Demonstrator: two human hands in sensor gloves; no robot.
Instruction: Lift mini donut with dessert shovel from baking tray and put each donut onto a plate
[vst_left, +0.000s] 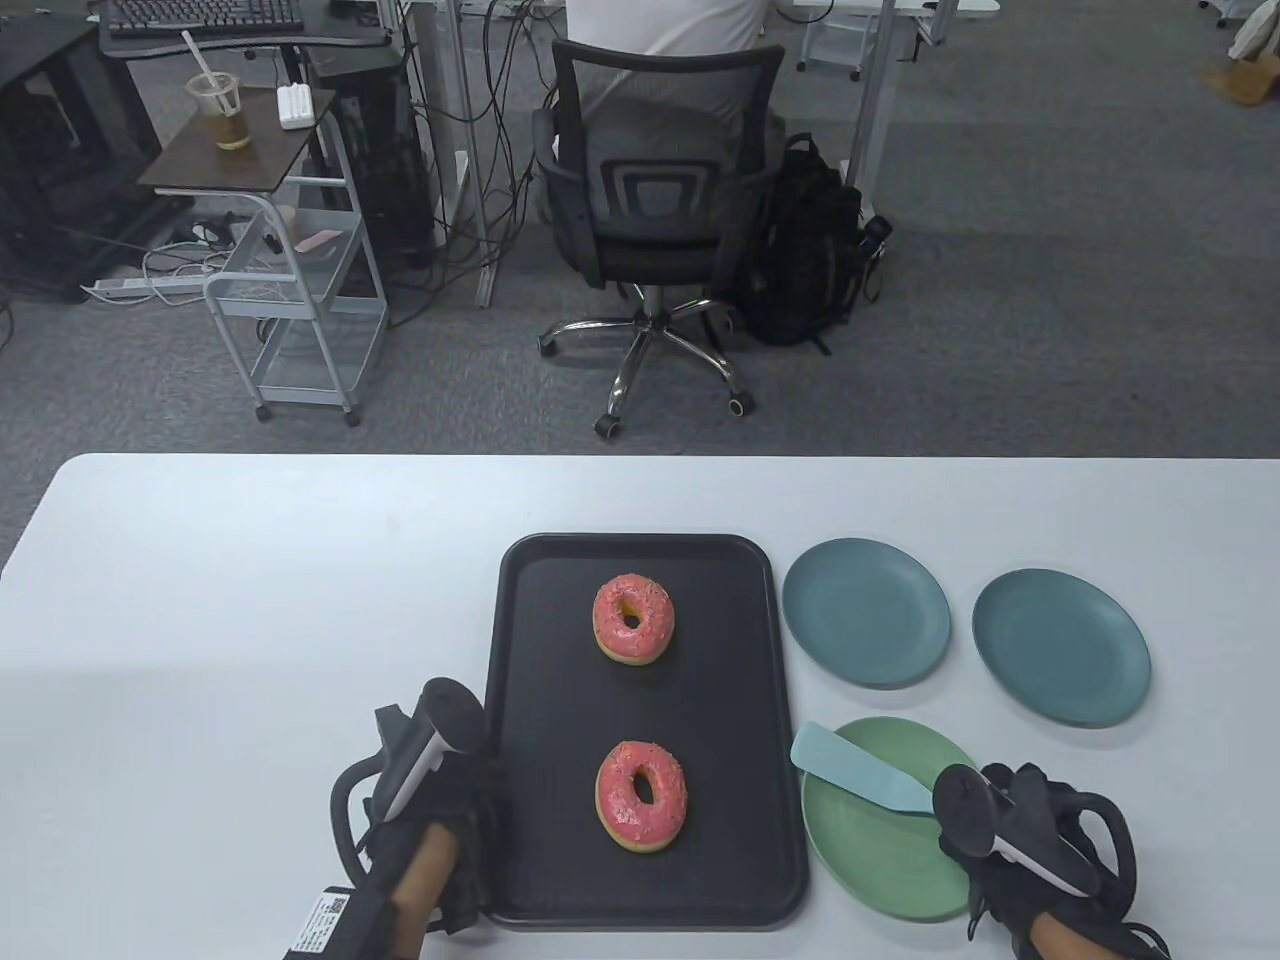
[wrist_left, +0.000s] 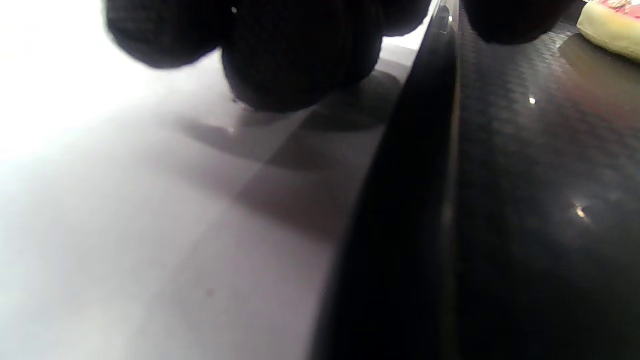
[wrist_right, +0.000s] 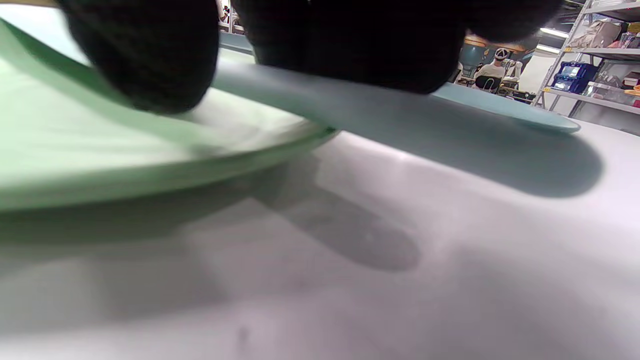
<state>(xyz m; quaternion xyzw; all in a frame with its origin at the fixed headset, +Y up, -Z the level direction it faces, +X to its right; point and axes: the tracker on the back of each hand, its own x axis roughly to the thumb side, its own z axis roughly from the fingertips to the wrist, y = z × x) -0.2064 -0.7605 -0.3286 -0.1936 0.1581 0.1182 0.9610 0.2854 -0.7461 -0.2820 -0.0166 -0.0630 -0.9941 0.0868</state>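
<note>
Two pink-iced mini donuts (vst_left: 641, 796) lie on the black baking tray (vst_left: 530, 720) on the desk, soft and easily marred, so slide under their bases. The right hand (vst_left: 1010, 830) grips the dessert shovel (vst_left: 860, 775) over the green plate (vst_left: 870, 860). The left hand (vst_left: 440, 800) holds the tray's left rim.

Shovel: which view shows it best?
Table view: the whole blade of the shovel shows, lying across the green plate, handle under the right hand. Right wrist view shows only a blurred stretch under the fingers. Left wrist view shows none of it.
</note>
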